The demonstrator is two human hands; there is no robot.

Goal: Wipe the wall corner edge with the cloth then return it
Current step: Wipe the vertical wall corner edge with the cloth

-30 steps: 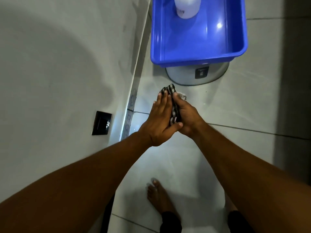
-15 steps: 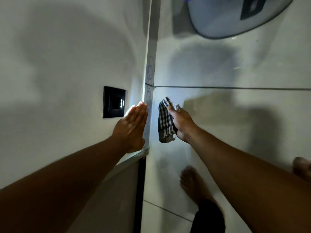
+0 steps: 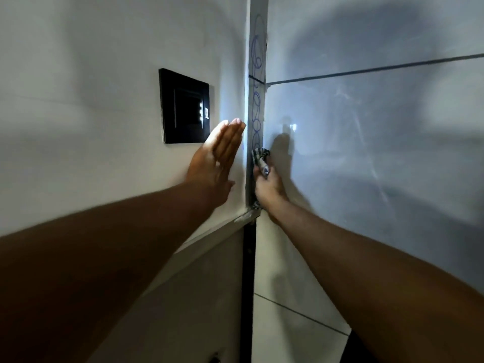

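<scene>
Two hands work the corner: the left hand (image 3: 218,158) braces flat, fingers straight, on the wall beside the switch panel (image 3: 184,107), while the right hand (image 3: 265,183), fingers closed on the checked cloth (image 3: 259,156), should press it firmly along the scribbled corner edge (image 3: 256,100) in overlapping strokes.

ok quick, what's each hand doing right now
Left hand: open, flat against the white wall, holding nothing.
Right hand: closed on the checked cloth, pressing it to the corner edge.
</scene>
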